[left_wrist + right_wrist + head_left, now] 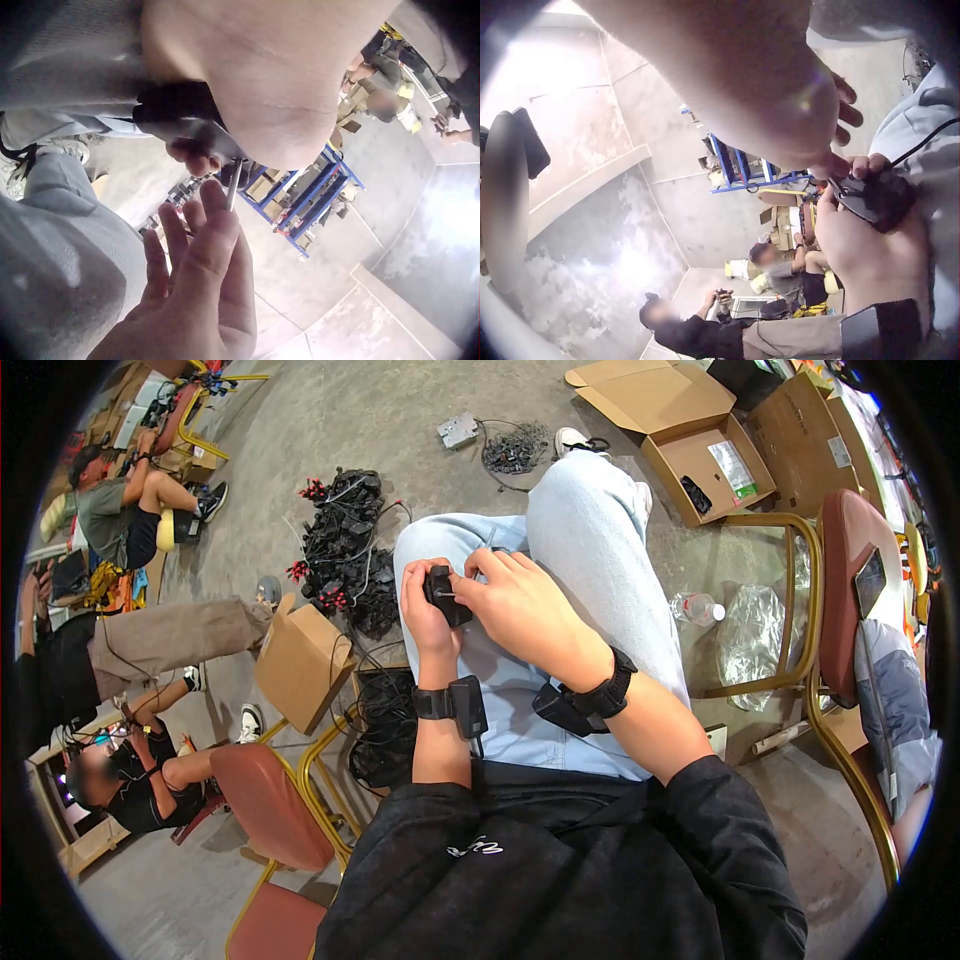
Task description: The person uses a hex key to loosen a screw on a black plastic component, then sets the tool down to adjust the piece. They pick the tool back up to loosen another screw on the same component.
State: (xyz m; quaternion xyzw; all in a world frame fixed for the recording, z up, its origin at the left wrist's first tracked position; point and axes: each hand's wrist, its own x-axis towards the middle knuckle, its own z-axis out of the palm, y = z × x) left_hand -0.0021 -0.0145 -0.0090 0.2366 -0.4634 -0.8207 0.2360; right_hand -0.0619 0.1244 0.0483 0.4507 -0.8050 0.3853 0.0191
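Note:
A small black device (pixel 442 596) rests in my left hand (pixel 428 615), above the lap, its fingers curled round it. From the right, my right hand (pixel 525 605) reaches over it, thumb and fingers at the device's face. In the left wrist view a thin metal rod (pixel 234 184) is pinched by the right hand (pixel 199 285), its tip against the black device (pixel 184 120). The right wrist view has the left hand (pixel 874 251) round the black device (pixel 877 196), from which a black cable (pixel 928 141) runs. The rod's far end is hidden.
On the floor ahead lie a pile of black parts with red-tipped leads (pixel 350 550), a grey metal box (pixel 458 430) and an open cardboard box (pixel 710 465). Chairs (pixel 270 800) stand on both sides; a plastic bottle (pixel 697 608) lies right of the legs. Several people are at left.

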